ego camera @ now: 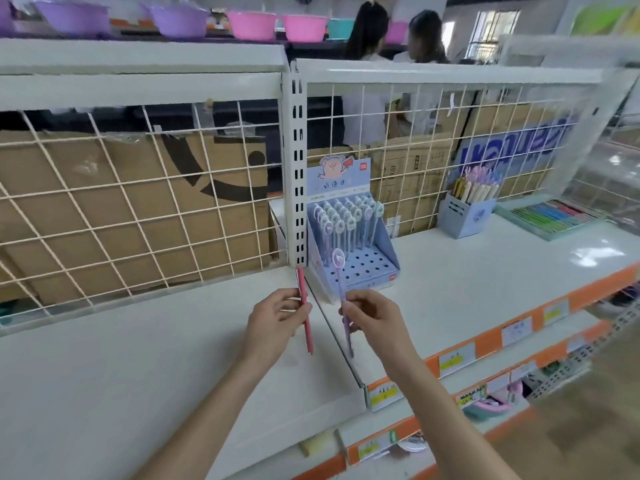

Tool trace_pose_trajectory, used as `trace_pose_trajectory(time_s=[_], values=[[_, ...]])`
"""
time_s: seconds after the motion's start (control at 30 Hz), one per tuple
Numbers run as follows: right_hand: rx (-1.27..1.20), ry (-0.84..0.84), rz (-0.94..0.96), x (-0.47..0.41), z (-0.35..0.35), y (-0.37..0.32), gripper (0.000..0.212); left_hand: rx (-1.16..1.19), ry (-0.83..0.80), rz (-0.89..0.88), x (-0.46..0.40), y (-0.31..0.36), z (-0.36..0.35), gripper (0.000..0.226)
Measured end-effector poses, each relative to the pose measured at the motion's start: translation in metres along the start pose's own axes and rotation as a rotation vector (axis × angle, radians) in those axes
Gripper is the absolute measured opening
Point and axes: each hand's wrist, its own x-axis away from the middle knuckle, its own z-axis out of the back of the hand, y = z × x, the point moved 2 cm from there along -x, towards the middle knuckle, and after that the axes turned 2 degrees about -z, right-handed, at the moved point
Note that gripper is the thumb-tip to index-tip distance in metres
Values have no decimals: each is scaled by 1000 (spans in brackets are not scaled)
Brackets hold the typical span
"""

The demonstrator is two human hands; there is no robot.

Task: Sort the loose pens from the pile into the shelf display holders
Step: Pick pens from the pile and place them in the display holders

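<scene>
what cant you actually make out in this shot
All in the head view:
- Pile of loose pens: not in the frame at all.
- Print on the blue display holder header card: too small and blurred to read.
- Red pen: its middle is covered by the left hand.
- Purple pen: its barrel is partly hidden by the right hand.

The pen (306, 313) at centre frame is plain red-pink, and the pen (343, 299) just right of it is pale lilac with a round lilac-and-white topper. Behind them, the display holder (360, 251) is light blue, its base dotted with dark holes and its header card printed with a pink cartoon pig. The pen box (464, 216) at right is a duller blue. The shelf (467, 271) is white, edged in orange (588, 296) with white and yellow labels. Along the top, the basins (180, 19) run purple, then pink (252, 24). The wire grid (138, 202) is cream against brown cardboard (104, 174) marked in black.
</scene>
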Motion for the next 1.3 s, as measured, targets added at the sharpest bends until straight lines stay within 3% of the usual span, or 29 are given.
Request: trace_pose_trajectory(time_s=[0.4, 0.93, 1.3], values=[[-77, 76, 53, -33, 45, 9, 7, -67, -17, -68, -20, 4, -47, 15], [84, -84, 255, -168, 87, -7, 9, -45, 370, -41, -65, 16, -121, 17], [173, -114, 310, -185, 69, 3, 14, -85, 395, -21, -70, 19, -108, 17]])
